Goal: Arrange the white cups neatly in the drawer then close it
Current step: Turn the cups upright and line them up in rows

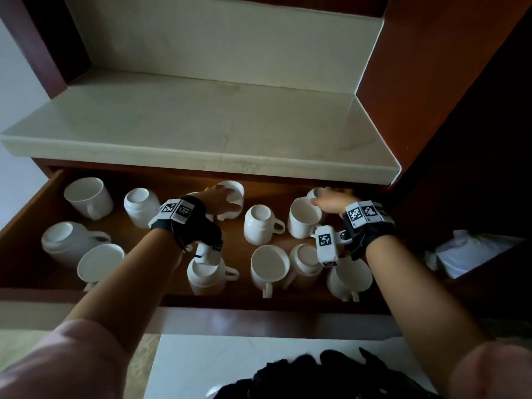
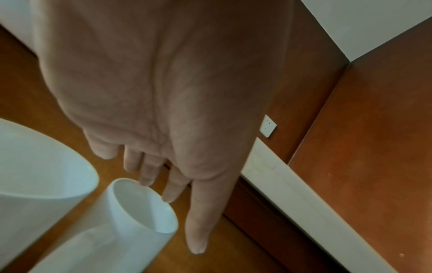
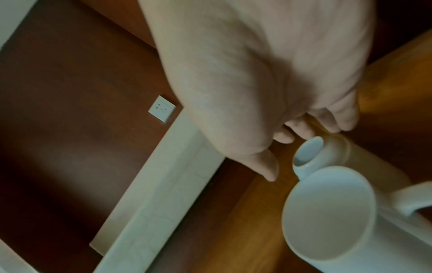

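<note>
The wooden drawer [image 1: 37,203] stands pulled out, with several white cups scattered in it, most lying on their sides. My left hand [image 1: 223,198] reaches to the back middle, its straight fingers [image 2: 168,192] touching the rim of a tipped cup [image 1: 234,194] [image 2: 131,218], the thumb apart from it. My right hand [image 1: 325,201] [image 3: 287,157] is at the back right. Its loosely bent fingertips [image 3: 304,131] touch the base end of a small tipped cup [image 1: 315,192] [image 3: 308,153], thumb free. A larger cup [image 1: 305,218] [image 3: 327,214] lies just in front.
A pale stone countertop [image 1: 201,125] overhangs the drawer's back, so room above the rear cups is tight. Dark wooden panels [image 1: 431,82] close in the right side. More cups [image 1: 270,266] lie along the drawer's front under my wrists. A white bag [image 1: 472,254] sits lower right.
</note>
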A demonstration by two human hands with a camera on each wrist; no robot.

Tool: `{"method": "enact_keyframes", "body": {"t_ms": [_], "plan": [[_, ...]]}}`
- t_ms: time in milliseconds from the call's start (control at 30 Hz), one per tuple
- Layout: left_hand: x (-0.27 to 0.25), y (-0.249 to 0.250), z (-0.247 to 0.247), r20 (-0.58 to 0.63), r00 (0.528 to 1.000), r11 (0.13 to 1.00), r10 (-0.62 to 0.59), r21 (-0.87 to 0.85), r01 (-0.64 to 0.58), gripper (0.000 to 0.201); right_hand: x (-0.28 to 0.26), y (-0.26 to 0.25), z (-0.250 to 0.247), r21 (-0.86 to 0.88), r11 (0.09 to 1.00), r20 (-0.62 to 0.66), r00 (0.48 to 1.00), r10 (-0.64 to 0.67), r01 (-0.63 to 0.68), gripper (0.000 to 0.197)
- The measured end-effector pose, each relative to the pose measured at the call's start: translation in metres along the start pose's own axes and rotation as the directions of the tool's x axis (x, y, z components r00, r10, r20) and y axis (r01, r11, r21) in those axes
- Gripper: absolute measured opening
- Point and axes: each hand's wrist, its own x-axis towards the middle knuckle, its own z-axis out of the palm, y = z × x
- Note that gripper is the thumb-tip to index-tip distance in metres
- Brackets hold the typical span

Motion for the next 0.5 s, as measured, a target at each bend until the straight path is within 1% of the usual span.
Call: {"method": "enact_keyframes", "body": {"t_ms": [67, 100, 167, 233, 333, 367, 433, 467, 500], "plan": [[0.006, -0.003, 0.006, -0.042, 0.999, 1.0, -0.009, 0.026, 0.01, 0.074, 0.017, 0.008, 0.007, 0.094, 0.995, 0.002, 1.0, 0.031, -0.031, 0.053], [0.01, -0.006, 0.01, -0.048, 0.999, 1.0, -0.006, 0.01, 0.006, 0.076, 0.021, 0.011, 0.009, 0.12, 0.992, -0.003, 0.999, 0.039, -0.038, 0.053], [0.015, -0.01, 0.018, -0.053, 0.999, 1.0, -0.005, -0.019, 0.004, 0.079, 0.031, 0.014, 0.014, 0.154, 0.984, -0.002, 0.996, 0.087, -0.086, 0.062], [0.018, -0.014, 0.024, -0.044, 0.999, 1.0, -0.028, 0.005, 0.028, 0.083, 0.036, 0.011, 0.019, 0.213, 0.967, 0.022, 0.99, 0.136, -0.138, 0.073], [0.024, -0.018, 0.028, -0.009, 1.0, 0.997, -0.028, 0.067, 0.028, 0.087, 0.049, 0.008, 0.023, 0.299, 0.933, 0.022, 0.979, 0.203, -0.2, 0.08], [0.026, -0.019, 0.029, 0.002, 1.0, 0.997, -0.017, 0.073, 0.017, 0.088, 0.053, 0.008, 0.023, 0.309, 0.928, 0.031, 0.978, 0.209, -0.208, 0.079], [0.027, -0.02, 0.028, 0.016, 1.0, 0.997, 0.006, 0.078, -0.007, 0.09, 0.06, 0.008, 0.025, 0.322, 0.921, 0.051, 0.975, 0.215, -0.22, 0.068], [0.027, -0.02, 0.027, 0.021, 1.0, 0.996, 0.02, 0.089, -0.022, 0.091, 0.06, 0.009, 0.027, 0.331, 0.918, 0.042, 0.975, 0.217, -0.218, 0.063], [0.027, -0.021, 0.027, 0.024, 0.999, 0.994, 0.035, 0.101, -0.037, 0.091, 0.061, 0.009, 0.028, 0.332, 0.919, 0.016, 0.976, 0.219, -0.212, 0.063]]}}
